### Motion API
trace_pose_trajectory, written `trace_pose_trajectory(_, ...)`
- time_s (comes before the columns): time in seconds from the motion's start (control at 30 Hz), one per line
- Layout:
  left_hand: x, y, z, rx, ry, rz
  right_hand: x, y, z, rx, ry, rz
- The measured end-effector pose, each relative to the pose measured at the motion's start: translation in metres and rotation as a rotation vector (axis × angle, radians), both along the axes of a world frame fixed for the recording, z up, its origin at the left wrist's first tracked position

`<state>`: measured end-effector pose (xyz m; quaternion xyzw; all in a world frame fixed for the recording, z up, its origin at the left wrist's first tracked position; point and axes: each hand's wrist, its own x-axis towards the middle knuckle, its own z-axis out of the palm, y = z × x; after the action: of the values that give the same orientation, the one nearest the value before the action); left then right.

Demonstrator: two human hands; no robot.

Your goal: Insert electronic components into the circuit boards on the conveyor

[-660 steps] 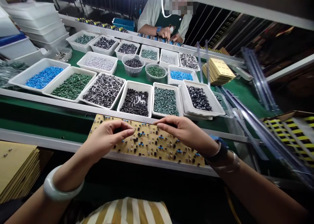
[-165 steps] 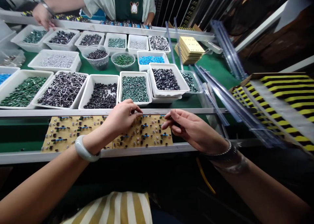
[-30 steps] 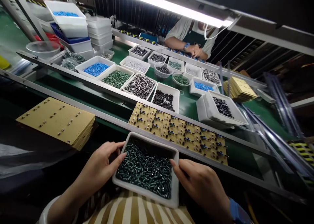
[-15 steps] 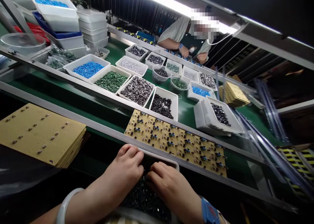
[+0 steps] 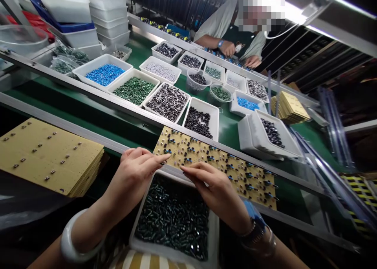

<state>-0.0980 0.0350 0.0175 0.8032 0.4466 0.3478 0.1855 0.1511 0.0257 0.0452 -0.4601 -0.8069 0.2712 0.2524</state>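
Note:
A white tray full of small dark-green cylindrical parts rests close against my body. My left hand is above its far left corner, thumb and fingers pressed together, with a small dark bit at the tips. My right hand hovers over the tray's far right side in a similar pinch; what lies between its fingertips is too small to make out. Just beyond both hands, a tan circuit board set with rows of small black, blue and silver components lies along the metal rail.
A stack of tan boards stands at left. Across the green bench are bins of blue parts, green parts and black parts. Nested white trays stand at right. Opposite, a person works at another rail.
Both hands have risen out of the tray and moved forward toward the board's near edge. The dark-green parts are now uncovered. The view has shifted slightly.

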Motion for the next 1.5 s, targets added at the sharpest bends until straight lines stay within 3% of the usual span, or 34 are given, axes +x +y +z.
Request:
trace_pose_trajectory(0.13,-0.002,0.002,0.001,-0.028,-0.036,0.072,-0.001,0.006,-0.001,0.054,-0.083,-0.065)
trace_pose_trajectory(0.57,-0.01,0.008,-0.005,-0.04,-0.008,0.117,-0.001,0.012,-0.006,0.142,-0.213,0.026)
trace_pose_trajectory(0.77,-0.012,0.008,-0.005,-0.04,-0.015,0.132,-0.005,0.012,-0.007,0.257,-0.288,0.055)
trace_pose_trajectory(1.0,-0.012,0.01,-0.004,-0.071,0.009,0.148,-0.006,0.003,-0.001,0.289,-0.315,0.087)
trace_pose_trajectory(1.23,-0.012,0.013,-0.001,-0.023,0.115,0.163,-0.018,-0.033,-0.017,0.072,-0.45,0.398)
trace_pose_trajectory(1.5,-0.01,0.017,-0.001,0.043,0.246,0.104,-0.014,-0.038,-0.026,0.041,-0.329,0.312)
